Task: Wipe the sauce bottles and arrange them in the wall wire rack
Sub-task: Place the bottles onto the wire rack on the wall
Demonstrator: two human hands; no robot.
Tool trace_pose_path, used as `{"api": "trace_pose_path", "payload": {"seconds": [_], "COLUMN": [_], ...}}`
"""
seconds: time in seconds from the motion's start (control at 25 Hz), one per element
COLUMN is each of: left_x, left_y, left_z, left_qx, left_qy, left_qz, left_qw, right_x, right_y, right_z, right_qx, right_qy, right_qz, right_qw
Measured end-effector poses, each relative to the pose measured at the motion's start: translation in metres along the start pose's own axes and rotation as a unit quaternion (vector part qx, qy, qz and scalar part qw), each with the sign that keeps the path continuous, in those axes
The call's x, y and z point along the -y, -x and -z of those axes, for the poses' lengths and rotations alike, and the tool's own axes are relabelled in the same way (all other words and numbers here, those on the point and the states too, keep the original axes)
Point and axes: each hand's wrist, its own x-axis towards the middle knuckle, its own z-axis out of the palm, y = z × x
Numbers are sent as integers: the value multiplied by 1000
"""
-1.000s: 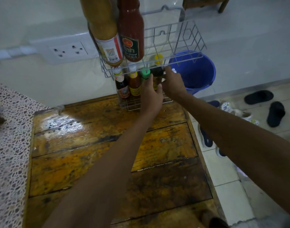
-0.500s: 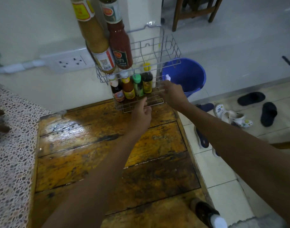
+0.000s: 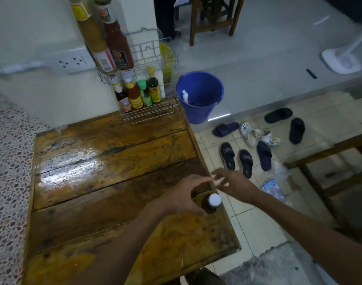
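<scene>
A wire rack [image 3: 151,114] hangs on the wall behind the wooden table [image 3: 98,182]. Its upper tier holds a tall mustard-coloured bottle [image 3: 93,38] and a red sauce bottle [image 3: 118,46]. Several small bottles [image 3: 138,95] stand in a row in the lower tier. Near the table's right edge stands a small dark bottle with a white cap [image 3: 214,200]. My left hand [image 3: 184,195] is at this bottle, fingers arched past it and thumb at its near side, with a gap showing. My right hand [image 3: 234,184], blurred with fingers spread, hovers just beyond the bottle and holds nothing.
A blue bucket [image 3: 200,95] stands on the floor right of the rack. Several sandals [image 3: 245,161] and a plastic bag [image 3: 274,187] lie beside the table. A terrazzo counter [image 3: 7,182] borders the table's left. A power socket [image 3: 71,61] is on the wall.
Both hands have drawn back from the rack's lower tier to the table's near right edge. My left hand now reaches round the white-capped bottle.
</scene>
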Motion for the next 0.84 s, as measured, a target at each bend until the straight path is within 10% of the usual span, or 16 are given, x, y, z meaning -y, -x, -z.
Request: {"api": "trace_pose_path", "payload": {"seconds": [0.36, 0.84], "left_x": [-12, -63], "left_y": [4, -45], "left_z": [-15, 157], "left_qx": [-144, -391], "left_qy": [42, -134], "left_qz": [21, 39], "left_qw": [988, 910], "right_x": [24, 121], "right_y": [51, -100], "right_z": [-44, 54], "right_qx": [-33, -127], "right_qy": [-123, -179], "right_qz": [-46, 49], "right_qw": [991, 974]}}
